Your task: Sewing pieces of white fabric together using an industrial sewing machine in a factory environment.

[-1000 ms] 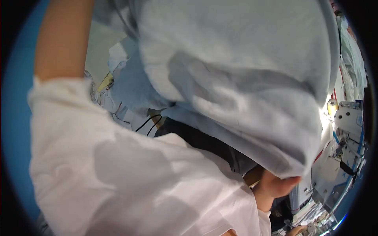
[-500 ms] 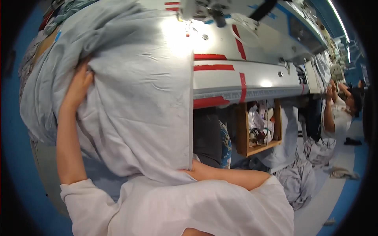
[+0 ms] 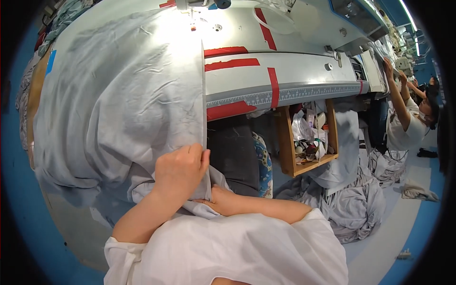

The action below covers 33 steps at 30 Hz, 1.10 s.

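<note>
A large pale grey cloth (image 3: 137,90) spreads over the left of the sewing table and hangs off its front edge toward my lap. Its straight right edge runs from the sewing machine's needle area (image 3: 193,23), under a bright light, down to my hands. My left hand (image 3: 180,168) is closed on that edge, knuckles up. Just below and to the right, my right hand (image 3: 222,200) grips the same edge lower down by my shirt, its fingertips partly hidden by the cloth. Wrinkles cross the cloth near the machine.
Red tape strips (image 3: 232,63) and a ruler strip (image 3: 308,92) mark the metal table (image 3: 304,69). Below juts an open wooden drawer (image 3: 285,142) of small items. Heaped grey cloth (image 3: 356,209) lies on the floor at right. A co-worker (image 3: 408,118) sits beyond, arms raised.
My left hand has left the bunched cloth at far left and come to the right edge, above my right hand. The cloth on the left lies flatter. My right hand keeps its grip.
</note>
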Each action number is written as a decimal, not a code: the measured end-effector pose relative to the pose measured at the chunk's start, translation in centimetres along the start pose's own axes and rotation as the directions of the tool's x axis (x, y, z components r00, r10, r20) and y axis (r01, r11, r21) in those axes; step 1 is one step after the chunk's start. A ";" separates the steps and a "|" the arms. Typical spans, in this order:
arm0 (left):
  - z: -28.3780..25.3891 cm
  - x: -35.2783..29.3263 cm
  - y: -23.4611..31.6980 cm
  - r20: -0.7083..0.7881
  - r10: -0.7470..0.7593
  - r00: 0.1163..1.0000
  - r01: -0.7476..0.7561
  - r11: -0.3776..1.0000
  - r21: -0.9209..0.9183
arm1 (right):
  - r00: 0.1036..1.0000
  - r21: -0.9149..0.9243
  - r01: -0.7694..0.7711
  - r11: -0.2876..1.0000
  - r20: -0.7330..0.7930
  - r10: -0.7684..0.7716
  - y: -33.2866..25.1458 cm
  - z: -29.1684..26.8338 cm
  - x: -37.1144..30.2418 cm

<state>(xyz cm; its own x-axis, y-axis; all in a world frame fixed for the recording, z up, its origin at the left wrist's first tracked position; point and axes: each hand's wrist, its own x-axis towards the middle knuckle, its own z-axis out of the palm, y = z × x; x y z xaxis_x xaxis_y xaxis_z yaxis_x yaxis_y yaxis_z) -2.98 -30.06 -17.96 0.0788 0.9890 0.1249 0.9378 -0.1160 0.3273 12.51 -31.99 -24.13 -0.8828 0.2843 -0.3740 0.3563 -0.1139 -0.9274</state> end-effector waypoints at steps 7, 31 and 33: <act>0.2 0.1 0.4 0.064 0.060 0.996 -0.056 0.996 -0.067 | 0.999 -0.234 0.022 0.972 -0.040 -0.032 -0.9 -0.4 0.0; 0.1 25.3 -18.2 -0.532 -0.075 0.843 0.042 0.996 -0.073 | 0.639 -0.729 0.579 0.365 0.129 -0.758 -3.9 -13.6 3.3; -0.5 26.3 -18.2 -0.515 -0.137 0.846 0.035 0.978 -0.204 | 0.649 -0.717 0.582 0.383 0.126 -0.750 -4.5 -14.1 3.4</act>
<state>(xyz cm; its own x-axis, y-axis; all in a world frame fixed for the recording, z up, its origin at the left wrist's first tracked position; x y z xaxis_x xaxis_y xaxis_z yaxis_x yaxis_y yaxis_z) -18.12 -1.95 -20.21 -0.2360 0.8060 0.5428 0.8512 -0.0980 0.5156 12.23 -17.09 -21.25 -0.8790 0.1502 0.4525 -0.1574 0.8045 -0.5727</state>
